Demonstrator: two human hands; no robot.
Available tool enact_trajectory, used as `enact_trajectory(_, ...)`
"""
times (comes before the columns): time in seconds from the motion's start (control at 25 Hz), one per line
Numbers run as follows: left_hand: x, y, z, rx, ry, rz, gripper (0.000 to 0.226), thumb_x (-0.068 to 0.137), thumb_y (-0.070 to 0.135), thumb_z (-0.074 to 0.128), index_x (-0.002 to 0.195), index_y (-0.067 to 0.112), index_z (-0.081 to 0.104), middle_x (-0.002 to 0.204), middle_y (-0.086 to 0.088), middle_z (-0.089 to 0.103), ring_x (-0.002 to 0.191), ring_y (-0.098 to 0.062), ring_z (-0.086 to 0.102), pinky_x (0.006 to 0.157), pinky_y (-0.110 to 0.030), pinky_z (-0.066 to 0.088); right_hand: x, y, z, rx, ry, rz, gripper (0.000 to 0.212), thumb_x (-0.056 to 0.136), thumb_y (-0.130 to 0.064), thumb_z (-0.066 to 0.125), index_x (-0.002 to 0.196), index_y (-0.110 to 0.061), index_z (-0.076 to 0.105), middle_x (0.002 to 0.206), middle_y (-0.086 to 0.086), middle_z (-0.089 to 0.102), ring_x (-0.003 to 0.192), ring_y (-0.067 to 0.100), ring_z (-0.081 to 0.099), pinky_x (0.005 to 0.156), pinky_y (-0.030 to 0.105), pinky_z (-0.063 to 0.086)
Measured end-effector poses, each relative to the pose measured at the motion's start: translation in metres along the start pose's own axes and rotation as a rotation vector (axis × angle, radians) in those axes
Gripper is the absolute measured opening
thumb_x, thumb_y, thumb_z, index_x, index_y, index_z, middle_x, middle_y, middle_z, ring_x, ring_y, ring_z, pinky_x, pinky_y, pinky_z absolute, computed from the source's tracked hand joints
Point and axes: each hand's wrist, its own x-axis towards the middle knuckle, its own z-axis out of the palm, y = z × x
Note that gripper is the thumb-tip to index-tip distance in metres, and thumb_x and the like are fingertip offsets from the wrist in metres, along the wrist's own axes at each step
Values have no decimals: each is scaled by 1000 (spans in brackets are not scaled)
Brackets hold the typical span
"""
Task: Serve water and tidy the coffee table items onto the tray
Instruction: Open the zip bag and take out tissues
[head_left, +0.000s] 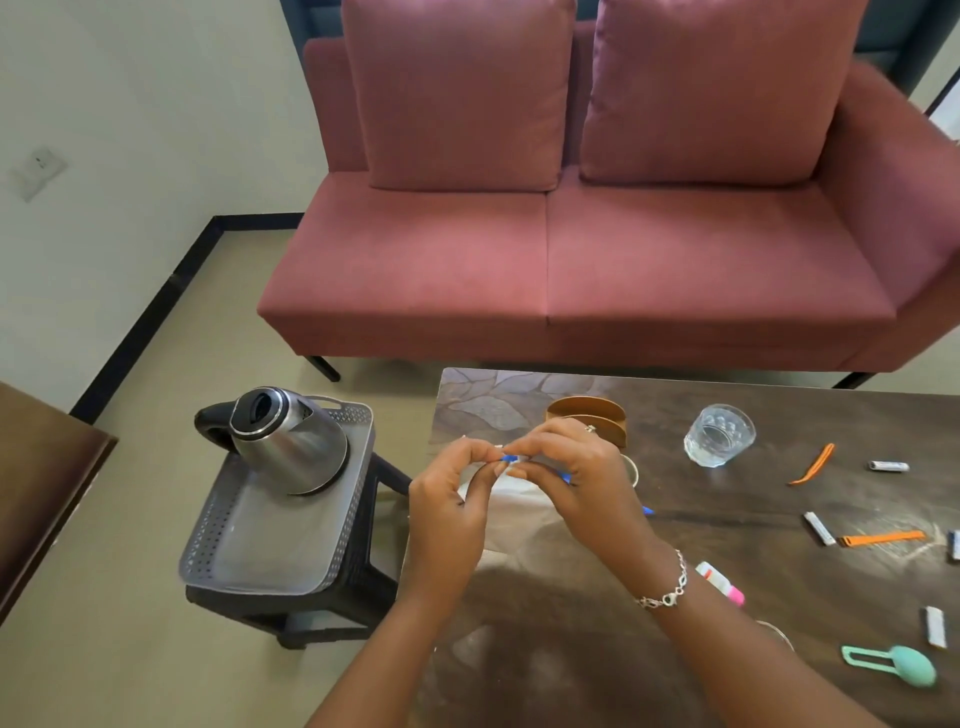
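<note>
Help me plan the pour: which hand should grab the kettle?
Left, probably: the left hand lies toward the kettle; the right hand is nearer the glass. Both pinch a small blue item now.

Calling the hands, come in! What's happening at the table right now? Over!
Left hand and right hand both pinch a small blue thing. Kettle on tray. Glass, batteries, orange clips loose on table, off the tray.
</note>
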Motion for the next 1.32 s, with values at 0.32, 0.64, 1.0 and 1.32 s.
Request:
enact_trajectory(0.32, -7, 8, 0, -156, -38, -2, 12, 82, 18, 59, 78, 29, 63, 72, 12, 65, 73, -10, 61, 71, -23, 51, -10, -4, -2, -15, 73, -32, 7, 73, -4, 70, 80, -4, 70, 73, 10, 66, 70, 23, 59, 60, 34, 51)
enact_trajectory(0.64, -3, 13, -14, -283, 145, -97, 28, 85, -3, 56, 72, 22, 60, 74, 10, 71, 77, -9, 65, 72, -26, 51, -33, 24, -27, -77, 70, 117, 9, 73, 5, 71, 79, -2, 69, 77, 11, 66, 75, 22, 57, 67, 23, 45)
enact_trajectory(1.0, 8, 20, -22, -371, 144, -136, 25, 86, -3, 55, 72, 18, 60, 77, 0, 71, 82, -19, 64, 79, -49, 50, -41, 37, -52, -156, -74, 183, 18, 76, -7, 71, 94, -6, 71, 92, 6, 68, 86, 22, 59, 74, 35, 51)
enact_trajectory(1.32, 7, 23, 1, -331, 161, -148, 16, 80, 0, 64, 78, 16, 61, 90, 1, 70, 95, -9, 64, 88, -20, 48, -25, 20, -31, -131, 10, 179, 11, 78, -3, 69, 89, -3, 73, 82, 10, 68, 77, 24, 60, 67, 29, 49)
